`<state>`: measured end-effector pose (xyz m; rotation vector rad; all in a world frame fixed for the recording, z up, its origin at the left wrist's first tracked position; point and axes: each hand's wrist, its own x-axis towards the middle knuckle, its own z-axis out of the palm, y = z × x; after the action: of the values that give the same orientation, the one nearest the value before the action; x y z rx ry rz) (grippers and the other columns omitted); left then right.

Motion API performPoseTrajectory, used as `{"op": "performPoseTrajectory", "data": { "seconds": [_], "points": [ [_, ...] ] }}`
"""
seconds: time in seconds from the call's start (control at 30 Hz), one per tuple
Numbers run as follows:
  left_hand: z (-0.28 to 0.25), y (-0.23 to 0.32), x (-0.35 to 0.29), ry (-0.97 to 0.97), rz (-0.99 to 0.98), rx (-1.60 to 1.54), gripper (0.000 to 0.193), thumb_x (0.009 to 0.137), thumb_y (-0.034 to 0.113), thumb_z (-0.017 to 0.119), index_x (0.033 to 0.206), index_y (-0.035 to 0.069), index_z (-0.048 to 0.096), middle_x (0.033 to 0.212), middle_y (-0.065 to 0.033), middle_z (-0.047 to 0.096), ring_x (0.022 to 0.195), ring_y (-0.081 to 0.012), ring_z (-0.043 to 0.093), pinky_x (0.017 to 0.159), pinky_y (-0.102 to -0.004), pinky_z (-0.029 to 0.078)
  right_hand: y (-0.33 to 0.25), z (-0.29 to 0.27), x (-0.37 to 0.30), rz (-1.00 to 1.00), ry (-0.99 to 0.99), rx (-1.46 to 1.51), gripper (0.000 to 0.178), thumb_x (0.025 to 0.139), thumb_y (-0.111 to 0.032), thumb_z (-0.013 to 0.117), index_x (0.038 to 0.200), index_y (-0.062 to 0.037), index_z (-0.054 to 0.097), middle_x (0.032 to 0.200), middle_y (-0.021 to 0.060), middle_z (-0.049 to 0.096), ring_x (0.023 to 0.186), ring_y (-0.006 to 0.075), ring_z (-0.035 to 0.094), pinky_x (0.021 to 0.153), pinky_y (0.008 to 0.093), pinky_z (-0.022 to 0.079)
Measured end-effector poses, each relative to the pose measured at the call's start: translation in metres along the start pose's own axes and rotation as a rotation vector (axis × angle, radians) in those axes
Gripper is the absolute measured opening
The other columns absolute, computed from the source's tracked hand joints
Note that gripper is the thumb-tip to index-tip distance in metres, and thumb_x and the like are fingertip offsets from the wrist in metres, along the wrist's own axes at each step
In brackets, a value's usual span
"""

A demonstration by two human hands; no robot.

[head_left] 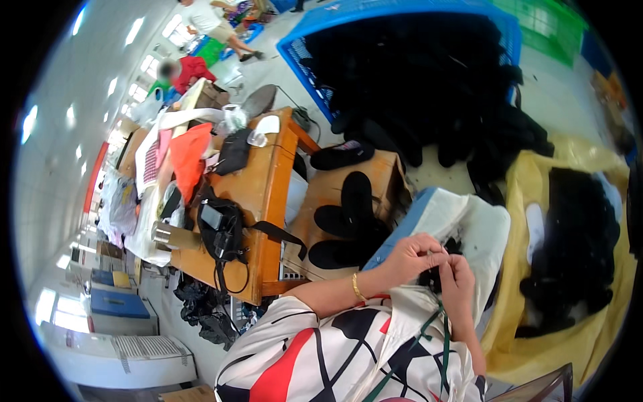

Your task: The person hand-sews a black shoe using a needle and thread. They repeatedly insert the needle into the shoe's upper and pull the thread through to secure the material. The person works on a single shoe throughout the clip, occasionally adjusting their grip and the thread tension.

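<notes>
Black piece (430,279), between left hand (410,259) and right hand (459,287), partly hidden

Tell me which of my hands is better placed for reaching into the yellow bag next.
Probably your right hand: it is nearer the yellow bag. Your left hand is farther away, on the right hand's other side. Both are close together; I can't tell what, if anything, either holds.

Dark piece (431,280) between left hand (410,260) and right hand (458,281) mostly covered by fingers; whether fingertips grip anything finer, too small to tell. Black heap (415,74) in blue crate (301,70): single pieces merge (count impossible). Walking person (207,20): head cut off by upper edge. Red-clad person's (191,72) head blurred.
</notes>
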<state>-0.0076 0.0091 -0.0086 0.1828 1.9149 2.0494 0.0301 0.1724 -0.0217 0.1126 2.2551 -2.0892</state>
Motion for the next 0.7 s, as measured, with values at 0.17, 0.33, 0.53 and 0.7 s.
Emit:
{"op": "performPoseTrajectory", "data": {
  "seconds": [0.17,0.33,0.53,0.7],
  "points": [
    [0.004,0.005,-0.001,0.080,0.157,0.044,0.007,0.092,0.011,0.070,0.094,0.004,0.069,0.086,0.0025,0.062,0.073,-0.0038,0.053,0.064,-0.0200,0.044,-0.003,0.005,0.002,-0.184,0.011,-0.085,0.008,0.093,-0.007,0.063,0.092,-0.0004,0.059,0.070,0.0067,0.057,0.063,0.0136,0.053,0.060,0.0285,0.046],
    [0.012,0.012,0.004,0.170,-0.163,-0.109,0.011,0.097,0.015,0.064,0.096,0.005,0.069,0.079,0.0024,0.067,0.054,-0.0008,0.045,0.047,-0.0182,0.037,-0.008,-0.006,0.002,-0.112,0.004,-0.084,0.007,0.093,-0.006,0.063,0.094,-0.0001,0.060,0.072,0.0085,0.057,0.065,0.0141,0.053,0.061,0.0290,0.046],
    [0.014,0.009,0.005,0.139,-0.171,-0.472,0.010,0.095,0.014,0.066,0.097,0.005,0.065,0.087,-0.0094,0.071,0.048,-0.0013,0.045,0.043,-0.0154,0.035,0.002,-0.008,-0.007,-0.079,0.006,0.076,0.008,0.092,-0.005,0.066,0.097,0.0003,0.063,0.073,0.0039,0.059,0.065,0.0085,0.050,0.059,0.0250,0.044],
    [0.013,0.003,0.007,0.136,-0.141,-0.444,0.012,0.094,0.014,0.068,0.098,0.003,0.066,0.087,-0.0075,0.070,0.049,-0.0017,0.045,0.043,-0.0145,0.035,0.007,-0.007,-0.008,-0.188,0.053,-0.016,0.007,0.091,-0.003,0.067,0.096,0.0000,0.064,0.075,0.0027,0.060,0.065,0.0076,0.050,0.058,0.0241,0.043]
  ]
}}
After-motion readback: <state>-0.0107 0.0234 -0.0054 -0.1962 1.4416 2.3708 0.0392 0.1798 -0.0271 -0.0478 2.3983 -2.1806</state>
